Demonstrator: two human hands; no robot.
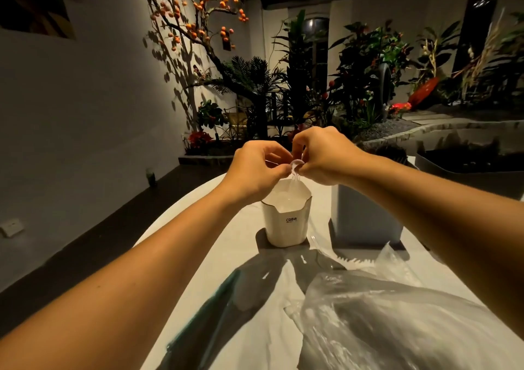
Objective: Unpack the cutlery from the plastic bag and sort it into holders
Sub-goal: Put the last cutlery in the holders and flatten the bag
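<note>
Two hands share one clear plastic spoon (296, 165), bowl end up, directly over the white holder (286, 222): my left hand (256, 168) pinches it from nine o'clock, my right hand (320, 157) from three. Its handle points down into the holder. At three o'clock of that stands a grey holder (365, 216); toward five o'clock the plastic bag (397, 321) lies slack on the table (255, 327). If I release unevenly, the light spoon may tip past the rim.
</note>
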